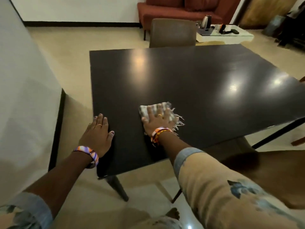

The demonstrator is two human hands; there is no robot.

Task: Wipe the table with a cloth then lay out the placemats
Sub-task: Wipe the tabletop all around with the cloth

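At the near left edge of the dark desk (189, 76), the left hand (97, 134) lies flat, fingers straight and held together, palm down on the surface. To its right, near the desk's front edge, the right hand (156, 121) presses with spread, straight fingers on a folded, fringed striped cloth (166, 107). Beyond the far edge stands a brown chair (173, 33); farther right, a kettle (206, 22) sits on a low white table (231, 37).

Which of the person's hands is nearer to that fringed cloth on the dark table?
Right. The right hand presses flat on the cloth; the left hand rests apart on the table, near its left edge.
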